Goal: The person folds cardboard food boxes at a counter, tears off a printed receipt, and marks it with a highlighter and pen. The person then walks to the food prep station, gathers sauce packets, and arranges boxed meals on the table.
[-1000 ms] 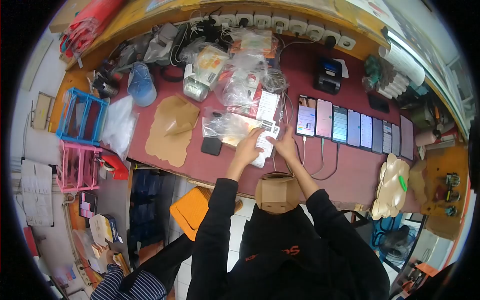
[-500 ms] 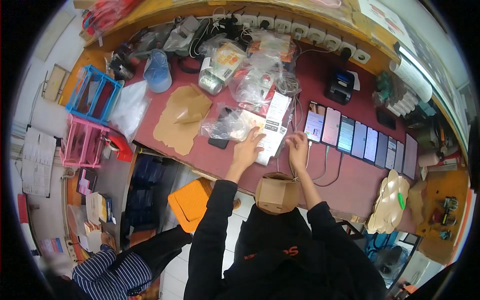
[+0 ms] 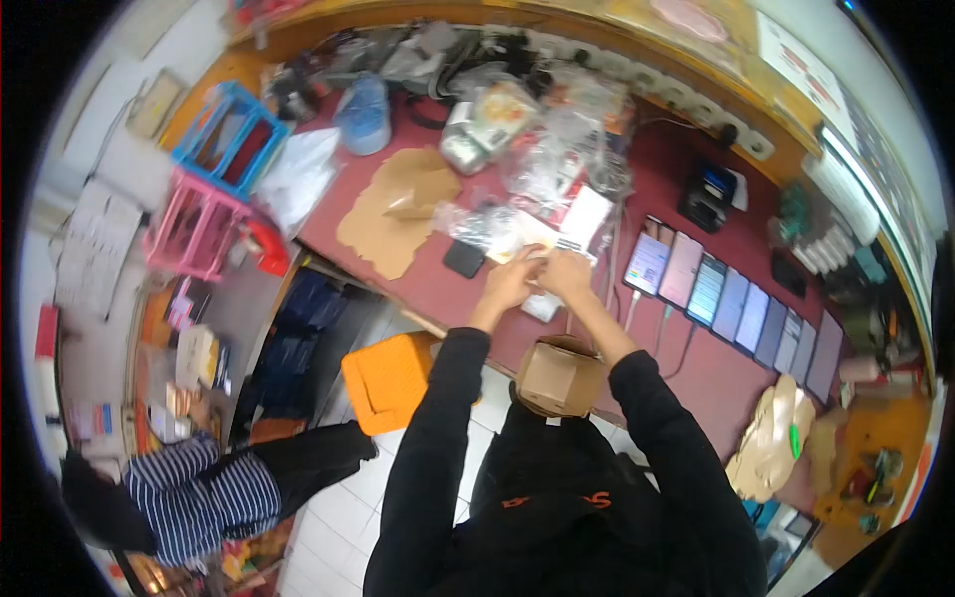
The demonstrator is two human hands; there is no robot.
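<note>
My left hand and my right hand meet at the table's front, fingertips close together over a white printed label strip. Both look closed on the strip, though the fingertips are blurred and partly cover it. A lower white piece shows beneath my hands. Just behind my left hand lies a clear plastic bag with a dark phone-like object beside it. Between my forearms, an opened small cardboard box sits at the table edge by my lap.
A row of several phones with cables lies to the right. Plastic-wrapped packages pile up at the back, near a black printer. Brown paper lies left. An orange stool and a person in a striped top are at the left.
My right hand has moved left, from beside the label strip to meet my left hand on it. My left hand's spread fingers have drawn in. The camera view has shifted.
</note>
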